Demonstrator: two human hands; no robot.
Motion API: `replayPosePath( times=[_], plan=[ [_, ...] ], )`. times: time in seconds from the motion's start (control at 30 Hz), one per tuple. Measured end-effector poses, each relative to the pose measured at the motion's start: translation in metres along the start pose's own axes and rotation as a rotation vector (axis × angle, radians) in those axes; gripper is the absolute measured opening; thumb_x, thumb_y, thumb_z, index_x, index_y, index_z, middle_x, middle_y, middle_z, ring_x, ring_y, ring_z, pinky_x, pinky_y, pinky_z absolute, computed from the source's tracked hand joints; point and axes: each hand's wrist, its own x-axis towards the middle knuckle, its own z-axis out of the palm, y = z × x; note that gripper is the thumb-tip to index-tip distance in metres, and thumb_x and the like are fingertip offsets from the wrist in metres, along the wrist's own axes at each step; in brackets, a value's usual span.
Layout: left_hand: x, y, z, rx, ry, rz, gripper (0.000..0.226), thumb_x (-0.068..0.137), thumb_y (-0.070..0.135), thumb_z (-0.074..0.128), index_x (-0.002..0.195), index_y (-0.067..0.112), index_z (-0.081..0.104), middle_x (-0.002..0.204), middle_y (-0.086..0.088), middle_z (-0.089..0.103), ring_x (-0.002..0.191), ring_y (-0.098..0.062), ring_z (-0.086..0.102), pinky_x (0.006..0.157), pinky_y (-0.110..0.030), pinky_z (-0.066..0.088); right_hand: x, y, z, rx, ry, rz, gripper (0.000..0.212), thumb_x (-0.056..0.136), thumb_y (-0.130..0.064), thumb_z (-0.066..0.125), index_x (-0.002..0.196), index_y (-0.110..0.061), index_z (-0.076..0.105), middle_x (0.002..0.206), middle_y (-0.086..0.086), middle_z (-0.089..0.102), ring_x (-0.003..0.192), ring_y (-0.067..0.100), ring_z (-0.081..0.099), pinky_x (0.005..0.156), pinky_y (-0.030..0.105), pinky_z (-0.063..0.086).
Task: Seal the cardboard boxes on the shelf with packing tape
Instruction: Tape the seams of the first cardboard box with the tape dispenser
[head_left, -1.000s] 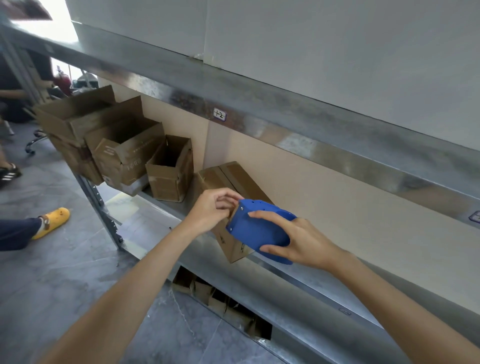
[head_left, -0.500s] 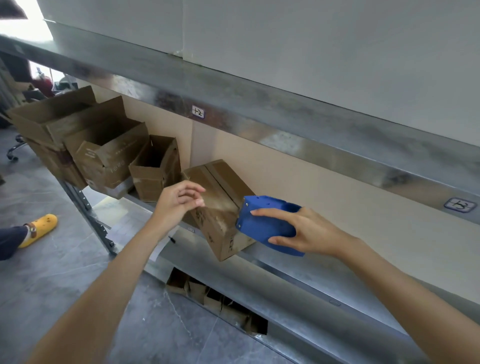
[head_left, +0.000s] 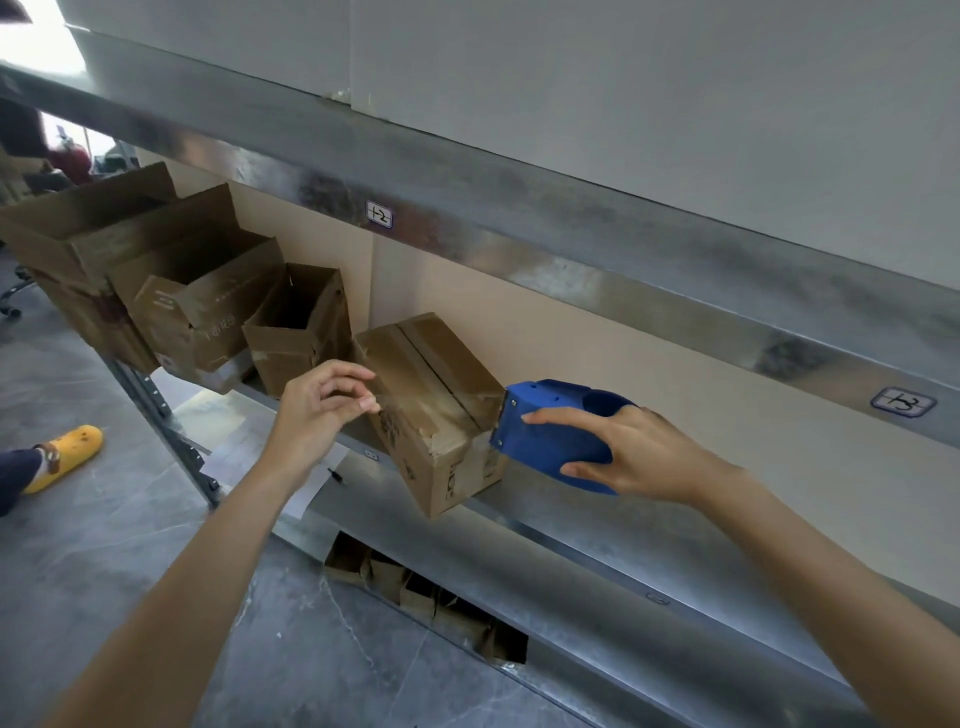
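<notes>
Head view. On the dull, mottled metal shelf (head_left: 623, 540): a closed cardboard box (head_left: 421, 374), creased brown, flaps meeting along a centre seam, set askew with one corner over the front lip. Touching its right end: a smooth blue plastic tape dispenser (head_left: 550, 431), rounded, with a flat screwed front plate, clasped between fingers and thumb of the right hand (head_left: 649, 457). Just beside the box's left top edge: the left hand (head_left: 311, 410), fingers loosely curled, gripping nothing visible; contact with the board unclear. Further left: open boxes (head_left: 296, 327), worn and dented. Below: grey marbled floor tiles (head_left: 104, 545), a yellow rubber clog (head_left: 65, 457).
</notes>
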Motion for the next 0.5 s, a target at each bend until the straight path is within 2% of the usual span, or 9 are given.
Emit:
replayPosePath(
  times=[0.1,0.17,0.23,0.3,0.4,0.5],
  plan=[
    [-0.004,0.002,0.005,0.011,-0.047,-0.026,0.025,0.088,0.002,0.07,0.106,0.019,0.069,0.084,-0.003,0.071,0.087,-0.01,0.071,0.085,-0.017,0.047,-0.001,0.0,-0.001,0.006,-0.023,0.024,0.061,0.093,-0.043,0.06,0.143,-0.056,0.026,0.051,-0.007,0.037,0.051,0.016,0.04,0.062,0.034,0.045],
    [-0.008,0.0,0.012,0.046,-0.089,-0.039,0.026,0.09,0.004,0.068,0.107,0.023,0.069,0.084,0.002,0.069,0.09,-0.01,0.07,0.087,-0.02,0.045,0.0,0.002,0.001,0.017,-0.023,0.033,0.062,0.092,-0.047,0.059,0.141,-0.057,0.022,0.064,-0.007,0.055,0.053,0.013,0.042,0.067,0.035,0.048],
    [-0.013,-0.003,0.018,0.043,-0.105,-0.061,0.027,0.09,0.005,0.067,0.107,0.027,0.07,0.086,0.002,0.067,0.091,-0.009,0.069,0.086,-0.019,0.046,-0.001,0.004,0.003,0.032,-0.023,0.046,0.064,0.09,-0.052,0.059,0.14,-0.057,0.02,0.08,-0.007,0.063,0.059,0.012,0.047,0.07,0.035,0.048],
    [-0.018,-0.005,0.023,0.013,-0.091,-0.083,0.027,0.089,0.007,0.07,0.108,0.027,0.07,0.085,0.002,0.066,0.089,-0.007,0.068,0.087,-0.02,0.047,-0.005,0.002,0.005,0.035,-0.016,0.06,0.065,0.088,-0.056,0.06,0.14,-0.058,0.022,0.076,-0.009,0.06,0.061,0.013,0.049,0.068,0.031,0.046],
    [-0.025,-0.01,0.029,-0.004,-0.072,-0.09,0.027,0.086,0.01,0.074,0.108,0.023,0.07,0.079,0.004,0.068,0.087,-0.013,0.071,0.092,-0.027,0.049,-0.011,0.001,0.008,-0.001,-0.003,0.084,0.066,0.085,-0.061,0.061,0.14,-0.059,0.026,0.061,-0.014,0.044,0.057,0.008,0.044,0.063,0.025,0.037],
    [-0.034,-0.016,0.034,0.002,-0.078,-0.093,0.028,0.084,0.011,0.076,0.108,0.024,0.069,0.078,0.001,0.071,0.085,-0.018,0.073,0.09,-0.03,0.049,-0.019,0.006,0.013,-0.022,-0.005,0.107,0.062,0.087,-0.06,0.058,0.137,-0.065,0.023,0.062,-0.008,0.048,0.057,0.007,0.042,0.062,0.024,0.036]
  ],
)
